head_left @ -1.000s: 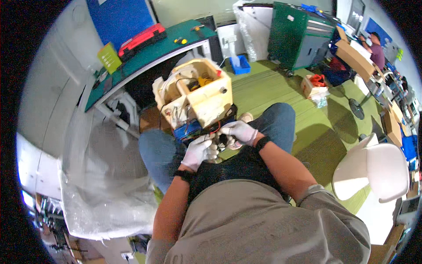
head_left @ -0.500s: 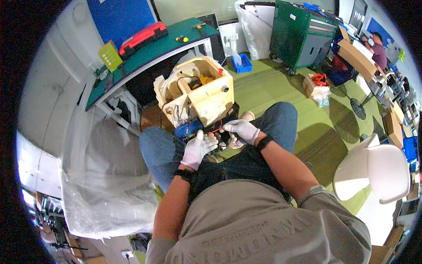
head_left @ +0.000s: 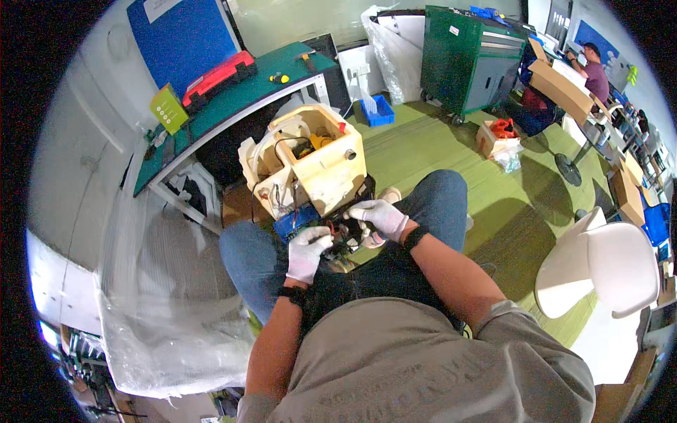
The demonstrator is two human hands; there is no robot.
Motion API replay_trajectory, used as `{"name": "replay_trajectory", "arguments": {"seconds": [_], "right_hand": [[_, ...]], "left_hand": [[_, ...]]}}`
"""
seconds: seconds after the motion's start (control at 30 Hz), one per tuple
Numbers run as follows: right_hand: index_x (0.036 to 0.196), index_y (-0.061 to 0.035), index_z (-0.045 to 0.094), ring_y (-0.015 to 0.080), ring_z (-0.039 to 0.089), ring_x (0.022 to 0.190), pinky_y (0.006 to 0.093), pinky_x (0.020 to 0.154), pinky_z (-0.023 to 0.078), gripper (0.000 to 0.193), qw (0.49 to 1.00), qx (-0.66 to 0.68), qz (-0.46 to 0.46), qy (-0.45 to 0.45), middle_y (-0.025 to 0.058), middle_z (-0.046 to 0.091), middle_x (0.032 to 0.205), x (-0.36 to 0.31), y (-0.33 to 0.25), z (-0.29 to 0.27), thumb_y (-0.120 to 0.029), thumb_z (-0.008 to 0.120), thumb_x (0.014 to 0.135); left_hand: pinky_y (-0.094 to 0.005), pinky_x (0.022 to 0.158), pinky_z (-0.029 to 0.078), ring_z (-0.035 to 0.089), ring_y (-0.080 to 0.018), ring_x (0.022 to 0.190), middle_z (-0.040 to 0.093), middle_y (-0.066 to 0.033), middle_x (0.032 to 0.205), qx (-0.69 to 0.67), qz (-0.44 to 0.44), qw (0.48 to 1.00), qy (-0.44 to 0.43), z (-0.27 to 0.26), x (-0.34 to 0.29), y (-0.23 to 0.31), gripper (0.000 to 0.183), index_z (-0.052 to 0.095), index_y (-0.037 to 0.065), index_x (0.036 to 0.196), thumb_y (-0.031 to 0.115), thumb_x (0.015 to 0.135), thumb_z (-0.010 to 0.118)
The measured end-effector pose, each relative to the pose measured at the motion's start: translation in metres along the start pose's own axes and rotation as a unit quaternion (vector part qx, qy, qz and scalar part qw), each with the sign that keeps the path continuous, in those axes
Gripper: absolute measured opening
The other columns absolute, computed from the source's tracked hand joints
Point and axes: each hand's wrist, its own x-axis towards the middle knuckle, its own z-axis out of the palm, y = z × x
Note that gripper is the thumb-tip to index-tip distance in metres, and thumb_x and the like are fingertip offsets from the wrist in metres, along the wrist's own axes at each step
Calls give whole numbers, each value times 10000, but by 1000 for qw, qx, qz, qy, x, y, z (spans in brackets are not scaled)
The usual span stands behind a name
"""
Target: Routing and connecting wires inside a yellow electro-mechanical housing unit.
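Note:
A cream plastic machine housing [head_left: 337,173] stands between my legs, with an open top, hoses and cables inside. At its near foot lie a blue box-shaped part [head_left: 296,220] and a dark tangle of wires and small parts [head_left: 344,236]. Both my hands wear white gloves. My left hand [head_left: 308,255] is closed in a pinch at the left side of the tangle, a bit of red by its fingertips. My right hand [head_left: 383,217] pinches at the tangle's right side, just below the housing. What either hand holds is too small to tell.
A green-topped bench [head_left: 261,81] at the left carries a red toolbox [head_left: 218,79], a hammer [head_left: 307,60] and a green box [head_left: 169,109]. A blue bin [head_left: 378,111], a green tool cabinet [head_left: 469,63] and a white chair [head_left: 599,268] stand around. Another person [head_left: 594,74] is far right.
My left hand's fingers have drawn from a looser spread into a pinch near the wires. My right hand stays at the tangle's right side. The whole view has shifted slightly.

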Motion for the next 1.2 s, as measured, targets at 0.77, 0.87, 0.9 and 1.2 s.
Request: {"name": "replay_trajectory", "arguments": {"seconds": [0.77,0.87,0.9,1.2], "right_hand": [[727,-56,647,156,606,654,302,594,463,200,962,-110,-250,-28,40,639,704,-158,-213,-40,-203,703,849],[700,-77,640,240,598,625,350,559,443,211,898,-276,-289,-181,52,615,679,-192,-224,-47,-189,813,745],[684,-78,621,257,588,601,357,537,427,259,880,-291,-297,-231,44,602,660,-200,-226,-46,-199,847,716],[647,-105,595,255,555,542,374,469,396,307,834,-454,-219,-223,32,536,600,-298,-264,-76,-256,857,703]], "left_hand": [[-289,678,547,659,-178,739,654,-88,879,114,331,923,-162,85,-86,199,280,650,24,1114,-29,841,626],[-331,715,557,671,-254,783,669,-86,862,157,381,856,-311,92,-96,213,220,676,68,1071,88,851,683],[-343,720,558,673,-275,791,672,-89,854,137,372,851,-345,96,-99,209,209,680,78,1057,124,854,695],[-398,578,519,639,-294,683,612,-80,797,200,467,762,-402,129,-125,223,230,611,117,989,315,873,633]]}}
